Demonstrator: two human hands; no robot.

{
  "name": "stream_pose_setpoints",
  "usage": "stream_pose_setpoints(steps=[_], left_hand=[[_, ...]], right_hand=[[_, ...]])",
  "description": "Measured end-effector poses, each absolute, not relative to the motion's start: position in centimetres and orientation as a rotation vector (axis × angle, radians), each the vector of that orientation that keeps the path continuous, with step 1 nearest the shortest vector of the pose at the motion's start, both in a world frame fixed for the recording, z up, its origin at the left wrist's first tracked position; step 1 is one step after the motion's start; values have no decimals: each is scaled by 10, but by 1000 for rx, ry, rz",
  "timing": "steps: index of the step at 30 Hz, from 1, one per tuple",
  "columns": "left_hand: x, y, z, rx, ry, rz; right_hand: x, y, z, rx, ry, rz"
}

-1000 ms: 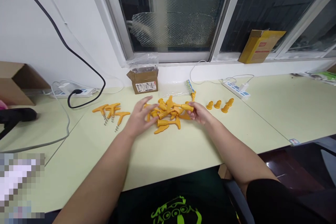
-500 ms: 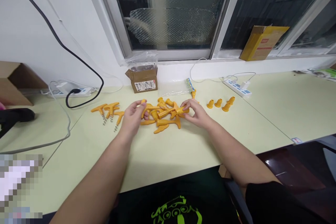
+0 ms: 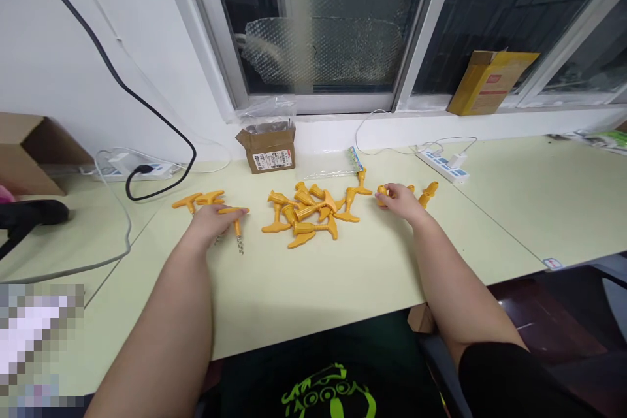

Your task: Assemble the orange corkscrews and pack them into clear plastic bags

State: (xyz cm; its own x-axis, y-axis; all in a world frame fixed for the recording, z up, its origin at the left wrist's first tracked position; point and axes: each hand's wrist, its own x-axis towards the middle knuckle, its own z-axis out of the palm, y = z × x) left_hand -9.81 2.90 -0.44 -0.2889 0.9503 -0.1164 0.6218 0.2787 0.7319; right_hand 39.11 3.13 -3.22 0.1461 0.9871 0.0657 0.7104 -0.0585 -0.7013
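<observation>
My left hand [image 3: 206, 228] is closed on the T-shaped handle of a yellow corkscrew [image 3: 238, 225], its bare metal spiral pointing down. Beside and partly behind that hand lie other uncovered corkscrews [image 3: 210, 196]. Over to the right, my right hand [image 3: 405, 202] pinches a small yellow ribbed sleeve [image 3: 383, 193], close to several similar sleeves [image 3: 429, 192] that it partly hides. Between the hands spreads a heap of yellow corkscrews [image 3: 316, 228], many with sleeves over their spirals.
Behind the heap stand a small open carton [image 3: 272, 160] and a clear plastic bag [image 3: 323, 164]. Power strips [image 3: 443, 165] with cables lie along the wall. A larger cardboard box [image 3: 29, 157] sits at the left, and a yellow carton [image 3: 492, 81] leans on the window.
My hands have moved apart from the heap. The left has carried a corkscrew, now showing its bare spiral, leftward; the right has taken a sleeve over to the other sleeves.
</observation>
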Motion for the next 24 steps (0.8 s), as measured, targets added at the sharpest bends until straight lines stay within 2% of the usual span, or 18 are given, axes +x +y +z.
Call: stream_pose_setpoints(steps=[3, 10, 14, 17, 24], left_hand=[[-97, 36, -12, 1565, 2065, 638], [-100, 46, -25, 1700, 2189, 724], [-100, 48, -32, 1822, 2182, 895], [-98, 47, -36, 1855, 2117, 1085], [-66, 31, -20, 2376, 1744, 1417]], right_hand=[[387, 30, -31, -1993, -1655, 561], [378, 25, -26, -2282, -1615, 288], [347, 23, -25, -2024, -1758, 119], [319, 33, -33, -1782, -1950, 117], [306, 60, -52, -1923, -1825, 290]])
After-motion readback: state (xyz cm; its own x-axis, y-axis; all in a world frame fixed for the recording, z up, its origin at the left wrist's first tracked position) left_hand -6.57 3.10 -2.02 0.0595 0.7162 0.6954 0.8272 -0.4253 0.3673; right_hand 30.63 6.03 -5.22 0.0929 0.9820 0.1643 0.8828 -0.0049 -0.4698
